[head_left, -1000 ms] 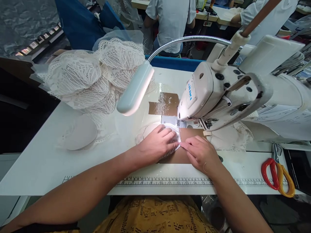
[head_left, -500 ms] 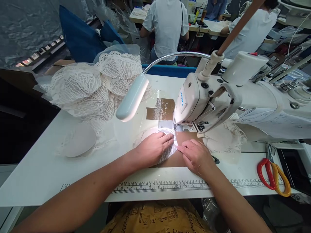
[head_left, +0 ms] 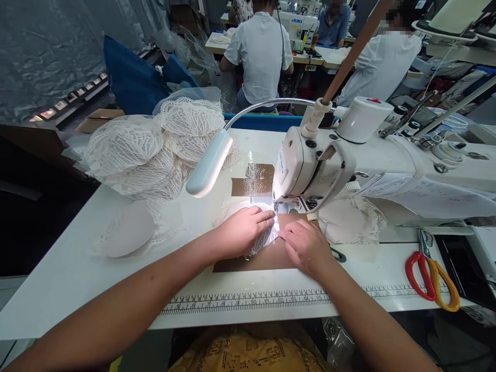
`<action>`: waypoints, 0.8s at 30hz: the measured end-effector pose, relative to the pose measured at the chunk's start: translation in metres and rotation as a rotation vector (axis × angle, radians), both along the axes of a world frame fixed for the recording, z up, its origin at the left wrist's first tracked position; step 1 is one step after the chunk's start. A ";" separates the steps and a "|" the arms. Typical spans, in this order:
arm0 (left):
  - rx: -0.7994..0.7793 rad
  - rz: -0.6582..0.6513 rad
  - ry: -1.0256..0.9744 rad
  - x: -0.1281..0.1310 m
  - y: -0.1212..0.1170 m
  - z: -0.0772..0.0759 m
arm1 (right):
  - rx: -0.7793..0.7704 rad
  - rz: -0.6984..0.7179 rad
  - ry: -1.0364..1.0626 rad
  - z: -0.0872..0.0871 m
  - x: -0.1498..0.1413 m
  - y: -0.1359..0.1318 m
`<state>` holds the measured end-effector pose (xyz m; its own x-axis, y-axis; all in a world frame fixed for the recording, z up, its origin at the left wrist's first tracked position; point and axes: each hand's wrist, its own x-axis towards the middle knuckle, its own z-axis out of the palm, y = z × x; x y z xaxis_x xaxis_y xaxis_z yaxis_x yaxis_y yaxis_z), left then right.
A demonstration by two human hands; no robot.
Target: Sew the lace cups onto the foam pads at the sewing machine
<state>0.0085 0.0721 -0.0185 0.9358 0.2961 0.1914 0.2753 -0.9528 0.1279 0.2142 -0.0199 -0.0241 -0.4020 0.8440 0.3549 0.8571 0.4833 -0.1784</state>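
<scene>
Upper left is all crinkly grey sheeting, maybe a wall covering, hard to say from here. Beside it there's bunched blue cloth, then clear plastic. Top centre has a pale bench with a person in white sitting at it. White table runs across the lower frame, lit lamp near the middle. Left edge is pretty dark.

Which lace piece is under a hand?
The lace piece by the sewing machine: the left hand lies on it, the right hand at its edge. The lace pile lies untouched.
</scene>
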 end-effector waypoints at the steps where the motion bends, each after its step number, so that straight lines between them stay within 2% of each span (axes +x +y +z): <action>1: 0.001 -0.007 0.022 0.000 0.004 0.000 | -0.004 -0.009 -0.004 0.000 -0.001 0.002; 10: 0.035 -0.053 0.022 0.001 0.034 0.002 | -0.033 -0.138 -0.089 0.001 -0.008 0.012; 14: 0.065 -0.026 -0.047 -0.001 0.032 0.000 | -0.040 -0.156 -0.110 0.001 -0.008 0.012; 18: 0.002 -0.115 -0.075 -0.001 0.026 -0.002 | -0.054 -0.155 -0.116 0.001 -0.009 0.013; 24: -0.004 -0.096 -0.077 0.001 0.037 -0.001 | -0.109 -0.236 -0.139 0.003 -0.012 0.017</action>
